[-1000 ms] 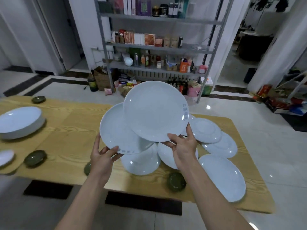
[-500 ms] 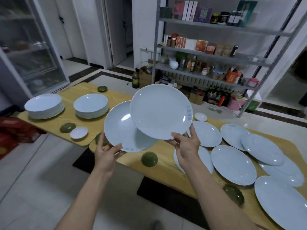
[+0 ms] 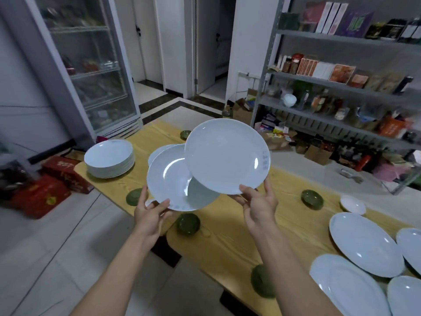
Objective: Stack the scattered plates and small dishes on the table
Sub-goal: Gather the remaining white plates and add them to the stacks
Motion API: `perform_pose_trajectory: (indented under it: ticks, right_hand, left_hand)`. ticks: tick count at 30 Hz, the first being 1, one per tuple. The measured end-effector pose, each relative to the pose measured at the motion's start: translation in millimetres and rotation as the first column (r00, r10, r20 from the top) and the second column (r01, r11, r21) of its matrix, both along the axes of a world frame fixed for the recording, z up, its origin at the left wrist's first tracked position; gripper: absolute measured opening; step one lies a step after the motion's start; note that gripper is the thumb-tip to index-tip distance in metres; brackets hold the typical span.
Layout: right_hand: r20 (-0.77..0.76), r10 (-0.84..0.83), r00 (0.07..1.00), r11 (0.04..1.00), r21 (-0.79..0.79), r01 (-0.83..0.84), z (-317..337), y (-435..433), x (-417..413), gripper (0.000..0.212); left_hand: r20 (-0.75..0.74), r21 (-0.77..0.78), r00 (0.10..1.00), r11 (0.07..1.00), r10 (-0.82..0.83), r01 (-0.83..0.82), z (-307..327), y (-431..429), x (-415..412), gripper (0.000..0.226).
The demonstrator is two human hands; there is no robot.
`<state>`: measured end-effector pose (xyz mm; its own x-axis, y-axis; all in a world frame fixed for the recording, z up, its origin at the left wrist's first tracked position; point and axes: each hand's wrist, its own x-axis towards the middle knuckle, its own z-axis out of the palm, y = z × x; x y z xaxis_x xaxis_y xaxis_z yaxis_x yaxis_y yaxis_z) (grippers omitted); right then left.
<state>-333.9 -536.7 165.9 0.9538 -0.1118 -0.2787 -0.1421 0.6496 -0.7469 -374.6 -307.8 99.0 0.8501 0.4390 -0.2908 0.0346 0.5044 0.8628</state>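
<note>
Both round pale-blue ceramic plates are held in the air above the yellow wood-grain worktop (image 3: 239, 226), faces tilted toward the camera. The right hand (image 3: 258, 205) pinches the upper plate (image 3: 226, 156) at its lower rim, fingers closed on it. The left hand (image 3: 149, 213) grips the lower plate (image 3: 169, 179) likewise; the upper overlaps its right edge. A stack of matching plates (image 3: 109, 158) stands left of them, near the worktop corner.

A glass-door refrigerator (image 3: 88, 71) is seen at upper left, with an open white doorway (image 3: 211, 44) beside it. Grey metal shelving (image 3: 341, 80), stocked with boxes and bottles, occupies upper right. Pale floor tiles (image 3: 57, 242) are seen at lower left.
</note>
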Motion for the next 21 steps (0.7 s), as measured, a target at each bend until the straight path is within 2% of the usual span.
perform_pose_trajectory:
  ticks: [9, 21]
  right_hand:
    - [-0.075, -0.018, 0.997, 0.999, -0.031, 0.016, -9.7, 85.2, 80.1, 0.088]
    - [-0.128, -0.285, 0.950, 0.958, -0.083, 0.276, -38.2, 159.9, 142.6, 0.085]
  left_hand:
    - [-0.068, 0.000, 0.998, 1.000, 0.001, -0.001, -15.7, 96.6, 91.4, 0.089]
    - [-0.198, -0.080, 0.956, 0.976, -0.216, 0.204, -67.5, 189.0, 209.9, 0.090]
